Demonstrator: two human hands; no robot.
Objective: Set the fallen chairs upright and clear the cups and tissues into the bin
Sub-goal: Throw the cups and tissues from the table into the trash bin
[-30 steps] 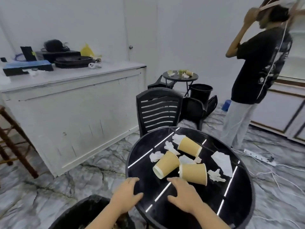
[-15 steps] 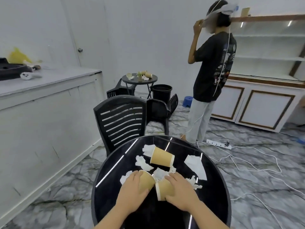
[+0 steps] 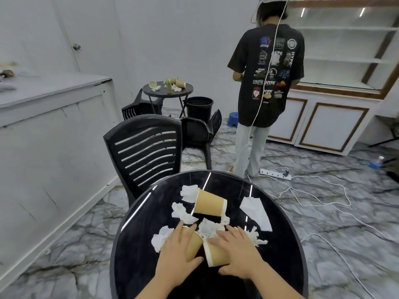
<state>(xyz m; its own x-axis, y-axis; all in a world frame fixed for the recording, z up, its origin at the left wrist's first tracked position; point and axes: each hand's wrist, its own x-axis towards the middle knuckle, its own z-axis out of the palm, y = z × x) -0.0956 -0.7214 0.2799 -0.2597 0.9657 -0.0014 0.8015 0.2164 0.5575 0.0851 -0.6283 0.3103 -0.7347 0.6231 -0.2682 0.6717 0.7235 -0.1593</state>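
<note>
On the round black table (image 3: 138, 266) lie three tan paper cups on their sides among several crumpled white tissues (image 3: 183, 213). My left hand (image 3: 177, 253) grips the left cup (image 3: 194, 247). My right hand (image 3: 239, 253) grips the right cup (image 3: 213, 255). The third cup (image 3: 210, 202) lies free further back, with a flat tissue (image 3: 257, 210) to its right. An upright black chair (image 3: 146, 152) stands behind the table. Two fallen black chairs (image 3: 200, 130) lie beyond it.
A person (image 3: 269, 83) stands at the back right, facing a white cabinet. A second small table (image 3: 170, 91) holds cups and tissues, beside a black bin (image 3: 198, 107). White cables and a power strip (image 3: 276, 173) trail across the marble floor. A white counter (image 3: 54, 117) runs along the left.
Both hands moved forward from the table's near edge onto the two nearest cups and closed round them. My view swung right; the person turned toward the cabinet.
</note>
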